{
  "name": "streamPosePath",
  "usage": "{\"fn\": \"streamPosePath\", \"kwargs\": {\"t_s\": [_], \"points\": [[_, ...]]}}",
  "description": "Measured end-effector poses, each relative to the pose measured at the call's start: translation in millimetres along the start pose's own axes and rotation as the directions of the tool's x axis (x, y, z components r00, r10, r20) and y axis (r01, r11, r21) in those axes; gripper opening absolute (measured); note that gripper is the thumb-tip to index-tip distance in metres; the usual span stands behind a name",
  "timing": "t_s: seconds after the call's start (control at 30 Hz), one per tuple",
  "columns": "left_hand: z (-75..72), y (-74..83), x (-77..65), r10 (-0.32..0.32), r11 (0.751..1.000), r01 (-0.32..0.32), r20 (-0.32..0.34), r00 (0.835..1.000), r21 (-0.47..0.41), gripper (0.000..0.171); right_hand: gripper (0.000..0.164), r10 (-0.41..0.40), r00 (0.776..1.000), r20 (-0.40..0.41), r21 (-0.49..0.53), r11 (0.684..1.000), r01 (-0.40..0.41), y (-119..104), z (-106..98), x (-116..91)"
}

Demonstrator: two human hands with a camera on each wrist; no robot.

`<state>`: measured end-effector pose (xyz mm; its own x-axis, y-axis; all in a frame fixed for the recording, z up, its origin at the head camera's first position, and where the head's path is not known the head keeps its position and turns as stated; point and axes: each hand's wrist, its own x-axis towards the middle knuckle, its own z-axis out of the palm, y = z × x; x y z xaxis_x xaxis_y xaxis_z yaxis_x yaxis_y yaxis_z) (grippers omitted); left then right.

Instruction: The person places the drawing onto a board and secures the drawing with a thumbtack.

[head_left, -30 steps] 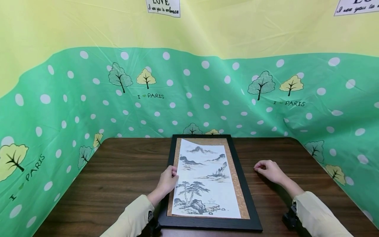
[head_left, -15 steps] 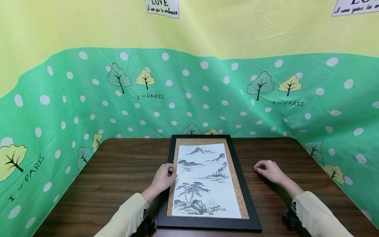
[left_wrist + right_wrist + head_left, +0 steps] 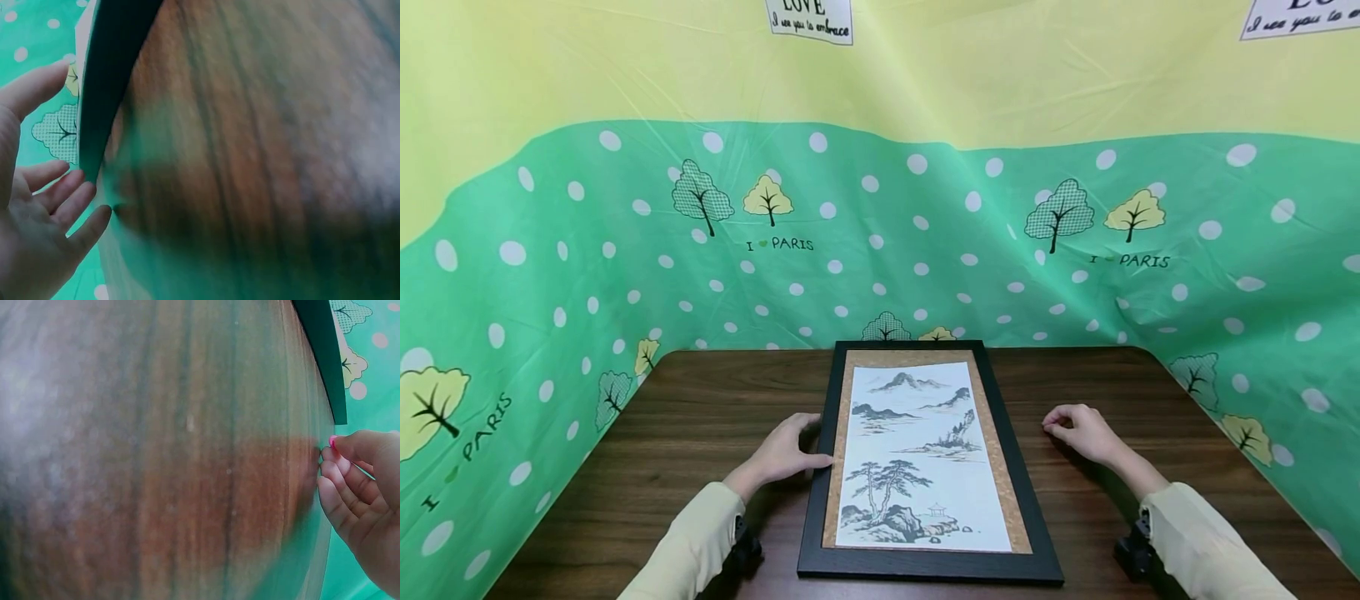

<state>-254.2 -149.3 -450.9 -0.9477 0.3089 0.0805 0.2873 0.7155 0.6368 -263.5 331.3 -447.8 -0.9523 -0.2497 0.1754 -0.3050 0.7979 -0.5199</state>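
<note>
A white sheet with an ink landscape painting lies on the tan mat of a black picture frame. My left hand is at the frame's left side, thumb extended over the black border and other fingers beside it. In the left wrist view my left hand has its fingers spread, with nothing between them. To the right of the frame, my right hand rests on the table with fingers loosely curled. At the right hand's thumb tip shows a small pink spot, unclear what.
The frame lies on a dark wooden table and reaches its far edge. A green and yellow patterned cloth hangs behind and along both sides. Dark wrist devices sit at the sleeves.
My left hand has let go of the painting's left edge and moved left to the frame border. The sheet's lifted upper left corner now lies flatter. The right hand stays still.
</note>
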Motion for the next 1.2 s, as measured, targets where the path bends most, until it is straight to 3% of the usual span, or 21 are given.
{"fn": "streamPosePath", "kwargs": {"t_s": [0.2, 0.57, 0.87, 1.2], "points": [[0.2, -2.3, -2.2, 0.033, 0.999, -0.032, 0.06, 0.998, -0.015, 0.079, 0.007, -0.006, 1.0, -0.003, -0.007, 1.0, 0.006, 0.7, 0.7, 1.2], [1.3, -4.1, -2.3, 0.014, 0.998, -0.011, 0.049, 0.999, -0.055, 0.082, 0.007, 0.001, 1.0, 0.028, 0.024, 1.0, -0.001, -4.7, -1.8, 12.6], [2.8, -4.5, -0.7, 0.006, 0.997, -0.002, 0.059, 0.998, -0.071, 0.082, 0.009, -0.051, 0.998, 0.023, 0.028, 0.998, 0.051, -27.4, -7.8, 51.6], [2.9, -5.4, -0.5, 0.015, 0.998, -0.01, 0.077, 0.997, -0.06, 0.081, 0.01, -0.112, 0.992, 0.057, 0.073, 0.991, 0.108, -57.2, 12.0, 90.1]]}}
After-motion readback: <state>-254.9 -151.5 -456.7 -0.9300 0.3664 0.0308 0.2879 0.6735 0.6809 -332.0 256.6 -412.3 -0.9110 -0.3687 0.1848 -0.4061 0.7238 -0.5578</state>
